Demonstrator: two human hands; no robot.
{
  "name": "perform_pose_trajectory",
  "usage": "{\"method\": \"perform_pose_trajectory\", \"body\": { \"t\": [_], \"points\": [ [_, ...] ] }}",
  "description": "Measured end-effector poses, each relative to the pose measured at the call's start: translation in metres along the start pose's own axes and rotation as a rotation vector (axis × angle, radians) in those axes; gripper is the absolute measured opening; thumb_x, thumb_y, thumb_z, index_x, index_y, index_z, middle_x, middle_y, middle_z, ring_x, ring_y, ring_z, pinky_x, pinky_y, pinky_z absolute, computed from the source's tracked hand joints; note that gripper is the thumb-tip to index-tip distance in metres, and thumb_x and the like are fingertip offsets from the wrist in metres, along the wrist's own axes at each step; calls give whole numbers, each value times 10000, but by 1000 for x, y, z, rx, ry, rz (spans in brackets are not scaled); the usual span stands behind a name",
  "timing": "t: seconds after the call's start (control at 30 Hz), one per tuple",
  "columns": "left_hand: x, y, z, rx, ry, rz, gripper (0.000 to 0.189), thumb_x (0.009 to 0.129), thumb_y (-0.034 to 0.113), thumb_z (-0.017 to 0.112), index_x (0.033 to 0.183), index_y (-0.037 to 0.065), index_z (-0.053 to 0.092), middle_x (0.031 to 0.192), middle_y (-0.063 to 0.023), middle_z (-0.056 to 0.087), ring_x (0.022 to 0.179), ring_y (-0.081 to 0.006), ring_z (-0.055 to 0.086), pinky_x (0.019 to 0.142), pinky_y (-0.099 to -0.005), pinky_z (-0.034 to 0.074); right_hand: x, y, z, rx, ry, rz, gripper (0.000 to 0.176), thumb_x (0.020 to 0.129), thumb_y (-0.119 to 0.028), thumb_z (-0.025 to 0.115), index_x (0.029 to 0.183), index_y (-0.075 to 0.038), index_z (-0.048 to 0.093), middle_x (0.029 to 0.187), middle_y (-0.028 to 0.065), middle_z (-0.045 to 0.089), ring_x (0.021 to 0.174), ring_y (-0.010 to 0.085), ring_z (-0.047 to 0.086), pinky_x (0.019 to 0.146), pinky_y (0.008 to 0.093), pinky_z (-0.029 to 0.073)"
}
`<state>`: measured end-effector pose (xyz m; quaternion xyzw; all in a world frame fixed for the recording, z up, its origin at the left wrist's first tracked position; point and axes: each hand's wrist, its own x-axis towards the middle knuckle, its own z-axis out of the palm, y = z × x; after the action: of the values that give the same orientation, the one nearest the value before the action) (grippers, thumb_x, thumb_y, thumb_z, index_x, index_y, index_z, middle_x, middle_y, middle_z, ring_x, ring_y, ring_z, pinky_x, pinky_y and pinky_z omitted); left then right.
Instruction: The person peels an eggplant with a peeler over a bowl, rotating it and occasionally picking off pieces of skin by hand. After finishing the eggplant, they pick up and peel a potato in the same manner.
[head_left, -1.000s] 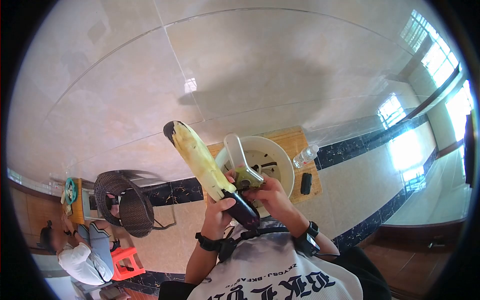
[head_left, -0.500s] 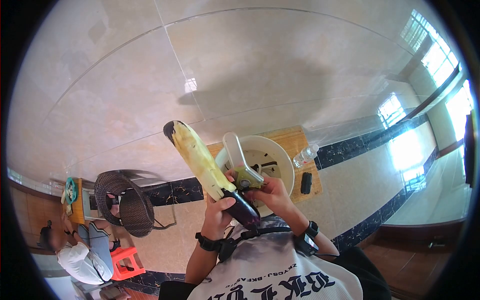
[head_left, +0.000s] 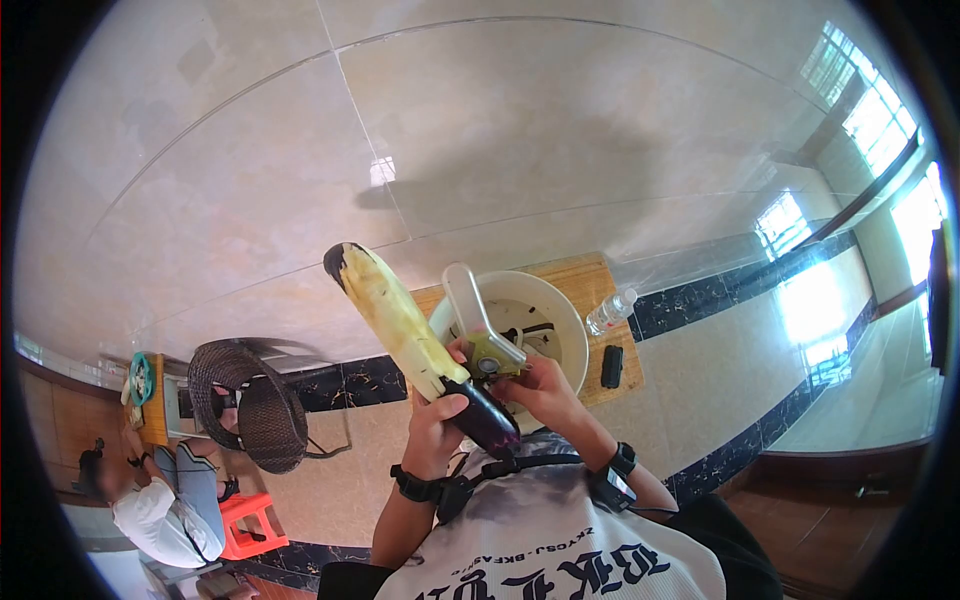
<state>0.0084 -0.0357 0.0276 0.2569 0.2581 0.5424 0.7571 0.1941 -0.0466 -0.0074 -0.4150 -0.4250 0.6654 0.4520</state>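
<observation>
Partly peeled long eggplant point(head_left: 396, 312), white-handled peeler point(head_left: 468, 305)

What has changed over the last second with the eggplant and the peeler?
Almost nothing. The right hand and its peeler edged slightly left against the eggplant. The left hand keeps gripping the unpeeled end; bowl and bottle stayed put.

Bright daylight glare from right-side windows point(head_left: 880, 110) (blown out), heavy fisheye warping, black corners.

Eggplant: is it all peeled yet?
Mostly peeled: the long purple eggplant shows pale flesh along most of it; dark skin covers its tip and the end by the left hand.
</observation>
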Motion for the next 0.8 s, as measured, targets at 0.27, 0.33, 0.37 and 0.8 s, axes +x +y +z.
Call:
{"method": "perform_pose_trajectory", "body": {
  "t": [0.27,0.33,0.37,0.8],
  "points": [
    [-2,1,4,-18,1,10,619,660,157,798,1211,59,532,1222,-134,544,1113,-291,626,908,-383,583,-1,-2,10,85,38,-28,356,933,56,693,1285,74,643,1133,75,726,1008,132,689,942,306,575],
    [-1,1,4,-21,-1,14,615,661,158,795,1208,60,529,1217,-133,544,1113,-288,625,910,-383,582,-1,-4,9,72,40,-14,338,935,52,693,1270,76,655,1138,74,725,1007,127,687,926,300,582],
    [-1,1,5,-25,-4,10,614,661,159,793,1207,61,528,1214,-132,544,1114,-287,624,915,-383,579,-1,-3,9,75,39,-20,338,936,50,693,1271,76,655,1137,74,725,1005,127,688,920,299,584],
    [-5,3,4,-17,5,19,602,662,162,774,1198,59,520,1188,-132,550,1128,-305,619,948,-398,578,0,8,7,43,54,-15,314,951,8,674,1261,54,658,1075,53,733,917,113,693,835,282,581]
  ]
}}
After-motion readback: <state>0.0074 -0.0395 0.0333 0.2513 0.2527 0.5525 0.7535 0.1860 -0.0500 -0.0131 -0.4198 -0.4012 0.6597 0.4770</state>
